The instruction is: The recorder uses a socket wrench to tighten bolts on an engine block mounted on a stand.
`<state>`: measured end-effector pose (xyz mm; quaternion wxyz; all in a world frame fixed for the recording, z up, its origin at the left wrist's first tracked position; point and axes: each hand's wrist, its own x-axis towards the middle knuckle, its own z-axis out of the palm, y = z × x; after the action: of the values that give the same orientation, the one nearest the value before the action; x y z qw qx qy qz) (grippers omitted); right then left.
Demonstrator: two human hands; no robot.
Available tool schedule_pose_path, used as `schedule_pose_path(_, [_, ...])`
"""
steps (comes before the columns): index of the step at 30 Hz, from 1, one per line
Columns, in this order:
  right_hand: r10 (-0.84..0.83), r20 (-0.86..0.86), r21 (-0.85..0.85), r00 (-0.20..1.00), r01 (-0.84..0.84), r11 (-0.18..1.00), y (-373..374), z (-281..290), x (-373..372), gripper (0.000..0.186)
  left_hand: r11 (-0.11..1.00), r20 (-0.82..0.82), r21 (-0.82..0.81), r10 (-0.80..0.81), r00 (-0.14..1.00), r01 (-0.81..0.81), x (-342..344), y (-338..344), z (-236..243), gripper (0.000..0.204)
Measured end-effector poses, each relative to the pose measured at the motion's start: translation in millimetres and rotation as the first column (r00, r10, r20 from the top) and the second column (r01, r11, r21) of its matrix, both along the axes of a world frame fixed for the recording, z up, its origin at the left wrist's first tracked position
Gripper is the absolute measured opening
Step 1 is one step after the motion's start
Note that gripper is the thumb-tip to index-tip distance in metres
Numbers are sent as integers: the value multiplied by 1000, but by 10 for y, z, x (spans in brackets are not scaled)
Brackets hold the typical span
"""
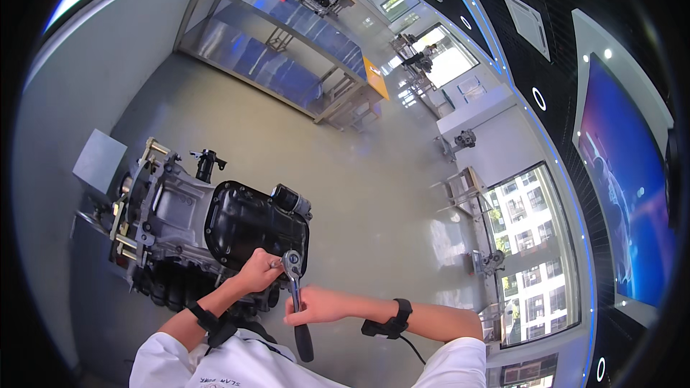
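A ratchet wrench with a bright metal head and a dark handle lies over the near right corner of an engine. My right hand is closed around its shaft, just above the dark grip. Beside the ratchet head, my left hand has its fingers pinched together; a small metal piece shows at the fingertips, too small to name. Beneath and beyond my left hand is the engine's black oil pan, facing up and ringed with bolts. A dark cylinder sticks out at the pan's far right edge.
The engine is fixed to a stand with brass-coloured rods at the left, by a grey box. A long metal workbench stands along the far wall. Further engine parts on stands line the right side by the windows.
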<state>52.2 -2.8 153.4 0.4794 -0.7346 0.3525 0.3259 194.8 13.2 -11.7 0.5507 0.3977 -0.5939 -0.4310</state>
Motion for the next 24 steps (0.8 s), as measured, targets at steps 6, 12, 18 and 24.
schedule_pose_path(6, [418,-255,-481,872,-490,727,-805,190,-101,29,999,-41,22,-26,999,27,3,-7,-105,29])
schedule_pose_path(12, [493,-128,-774,861,-397,493,-1107,-8,-273,23,999,-16,21,-45,999,46,27,5,-104,31])
schedule_pose_path(18, [266,-379,-313,886,-393,864,-540,65,-170,39,997,-9,-40,-63,998,62,18,3,-64,25])
schedule_pose_path(24, [-163,-166,256,973,202,945,168,-114,-77,43,990,36,-115,-78,996,82,-46,-26,-151,23])
